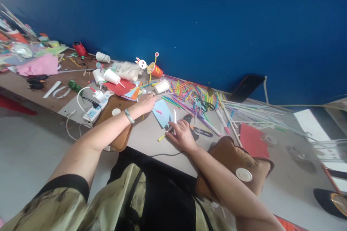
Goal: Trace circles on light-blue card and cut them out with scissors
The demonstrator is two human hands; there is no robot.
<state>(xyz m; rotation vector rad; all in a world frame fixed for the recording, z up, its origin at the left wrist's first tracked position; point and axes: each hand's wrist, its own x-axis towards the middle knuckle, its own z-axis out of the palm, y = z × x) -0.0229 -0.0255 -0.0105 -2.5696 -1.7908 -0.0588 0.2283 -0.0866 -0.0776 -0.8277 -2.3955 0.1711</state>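
Centrally, the white stick (pixel 175 116) meets the curled fingers of the right hand (pixel 184 136), grip unclear; the left hand (pixel 146 104), fingers bent, contact unclear, best steadies the blue paper (pixel 164 118).

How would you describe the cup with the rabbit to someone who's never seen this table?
Find the big blue wall, then the back edge of the table along it. There, just right of the nested white cups, sits an orange-red cup. Unlike those plain neighbours, it has yellow markings and a white rabbit face with pink ears by its rim.
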